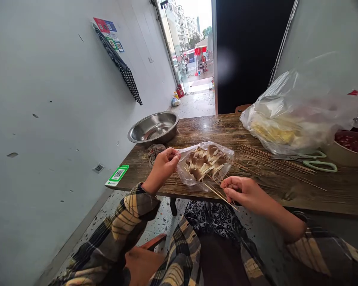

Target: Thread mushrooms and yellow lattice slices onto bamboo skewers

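Head view: brown, pale-stemmed mushrooms [200,161], left grip [165,165] pinching bag [187,179], right grip [243,192] pinching skewers [214,192].

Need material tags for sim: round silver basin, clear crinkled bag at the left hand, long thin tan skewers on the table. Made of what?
Round silver basin: likely stainless steel, fairly polished; bright grey with reflections.
Clear crinkled bag: apparently thin plastic film, glossy; see-through, creased.
Long thin tan skewers: probably bamboo, matte; straw-coloured, slender. Other wood possible.

A QR-code sign [118,175] and glass door [171,43] suggest a shop.
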`<state>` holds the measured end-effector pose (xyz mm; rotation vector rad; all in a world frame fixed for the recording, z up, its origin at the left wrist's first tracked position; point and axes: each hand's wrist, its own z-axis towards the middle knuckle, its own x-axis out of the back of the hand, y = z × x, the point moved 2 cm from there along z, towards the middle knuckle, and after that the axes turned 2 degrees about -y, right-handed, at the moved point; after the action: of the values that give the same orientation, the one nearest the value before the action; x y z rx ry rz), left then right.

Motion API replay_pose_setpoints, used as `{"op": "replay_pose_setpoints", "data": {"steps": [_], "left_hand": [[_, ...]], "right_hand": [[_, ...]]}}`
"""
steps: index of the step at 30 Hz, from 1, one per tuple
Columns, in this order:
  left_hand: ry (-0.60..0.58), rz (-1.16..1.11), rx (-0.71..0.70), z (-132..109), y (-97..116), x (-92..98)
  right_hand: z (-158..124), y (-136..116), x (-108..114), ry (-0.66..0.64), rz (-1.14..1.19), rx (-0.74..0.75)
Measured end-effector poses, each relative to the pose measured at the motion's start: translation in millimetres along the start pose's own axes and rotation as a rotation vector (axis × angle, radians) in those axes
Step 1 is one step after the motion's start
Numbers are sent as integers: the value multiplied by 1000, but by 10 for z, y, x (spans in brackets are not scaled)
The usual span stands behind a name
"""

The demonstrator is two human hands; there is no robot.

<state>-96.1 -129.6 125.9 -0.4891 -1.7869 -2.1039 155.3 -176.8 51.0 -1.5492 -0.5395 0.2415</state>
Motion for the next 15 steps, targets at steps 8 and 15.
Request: {"op": "replay_pose_setpoints", "data": {"steps": [8,15], "left_hand": [[18,9,-100,-18,2,-129],[29,3,-94,-46,-101,-33]], "right_hand": [[106,-154,-143,-20,52,-54],[224,-61,-267,18,9,-71]]}}
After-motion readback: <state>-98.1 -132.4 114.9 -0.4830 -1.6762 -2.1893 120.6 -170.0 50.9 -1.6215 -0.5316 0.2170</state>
